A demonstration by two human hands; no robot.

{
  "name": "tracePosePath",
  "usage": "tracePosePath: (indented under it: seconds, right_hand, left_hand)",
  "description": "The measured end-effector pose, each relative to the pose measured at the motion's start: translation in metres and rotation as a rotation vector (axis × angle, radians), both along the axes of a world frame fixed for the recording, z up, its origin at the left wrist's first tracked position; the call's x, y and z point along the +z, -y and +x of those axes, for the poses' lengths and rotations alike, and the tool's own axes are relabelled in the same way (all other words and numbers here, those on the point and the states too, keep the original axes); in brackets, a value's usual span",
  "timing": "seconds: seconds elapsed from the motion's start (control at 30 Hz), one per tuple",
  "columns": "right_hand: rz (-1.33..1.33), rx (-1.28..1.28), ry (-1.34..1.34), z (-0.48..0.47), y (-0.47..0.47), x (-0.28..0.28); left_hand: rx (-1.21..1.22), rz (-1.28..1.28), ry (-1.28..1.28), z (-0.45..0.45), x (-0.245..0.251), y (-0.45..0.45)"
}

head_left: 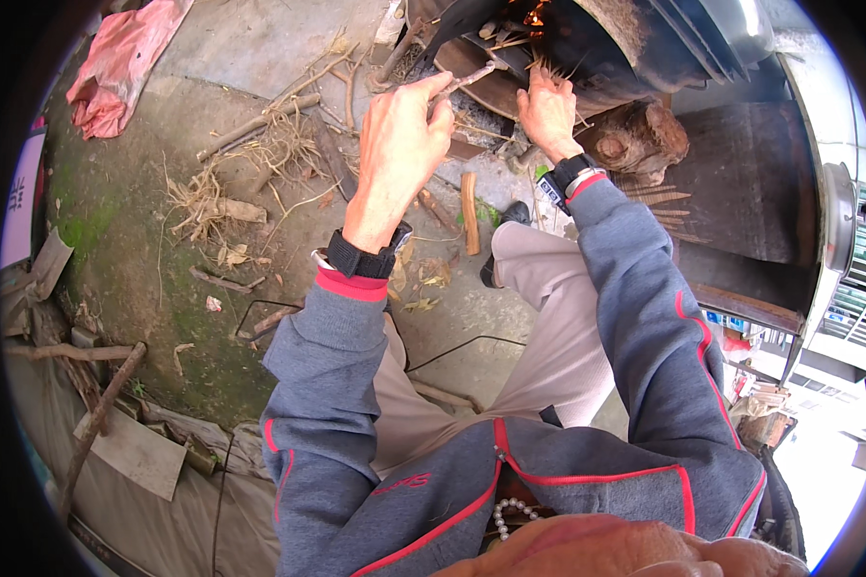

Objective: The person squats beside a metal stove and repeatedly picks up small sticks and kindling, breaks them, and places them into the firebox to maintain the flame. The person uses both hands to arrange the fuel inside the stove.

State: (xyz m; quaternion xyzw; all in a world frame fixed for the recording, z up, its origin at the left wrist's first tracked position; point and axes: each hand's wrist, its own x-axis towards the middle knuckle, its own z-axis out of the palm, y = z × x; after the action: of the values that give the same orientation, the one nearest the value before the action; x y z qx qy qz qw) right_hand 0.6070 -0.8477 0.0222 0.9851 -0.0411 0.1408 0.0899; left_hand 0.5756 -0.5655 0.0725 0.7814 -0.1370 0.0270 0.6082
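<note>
Between the thumb and fingers of my left hand (405,141) is a crooked twig (476,74), its far end pointing at the stove's mouth. My right hand (548,108) reaches to the lower edge of the opening, fingers curled over thin dry twigs (566,71) whose ends poke out around the fingertips. Small orange flames (535,16) burn inside the dark metal stove (599,68). Firewood sticks (492,30) lie in its mouth, partly in shadow. A curved brown plate (469,85) sits below the opening, between my hands.
A thick log (639,138) lies right of the stove mouth. Dry roots (281,148), branches (260,126) and a split piece of wood (469,213) litter the concrete floor (317,245). A pink sack (119,68) lies far left. Dark boards (747,180) stand at the right.
</note>
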Motion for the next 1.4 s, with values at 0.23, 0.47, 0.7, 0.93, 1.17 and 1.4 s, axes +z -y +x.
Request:
tracePosePath:
  seconds: [0.23,0.47,0.7,0.93,1.17,1.4]
  right_hand:
    - [-0.108,0.079,0.04,0.0,0.006,-0.005]
    - [0.189,0.175,-0.258,0.009,0.047,0.013]
    - [0.223,0.238,-0.277,0.015,0.059,0.017]
    - [0.155,0.156,-0.121,0.01,0.04,0.013]
    - [0.027,0.135,-0.06,0.017,0.036,0.015]
    - [0.075,0.068,-0.04,0.026,0.034,0.013]
  left_hand:
    - [0.0,-0.011,0.005,0.001,-0.003,0.001]
    - [-0.004,-0.019,0.019,0.001,-0.004,0.002]
    - [-0.012,-0.012,0.034,0.001,-0.005,0.004]
    - [-0.009,-0.014,0.063,0.0,-0.006,0.005]
    - [-0.003,0.013,0.071,0.0,-0.006,0.004]
    - [-0.016,0.041,0.079,0.0,-0.008,0.005]
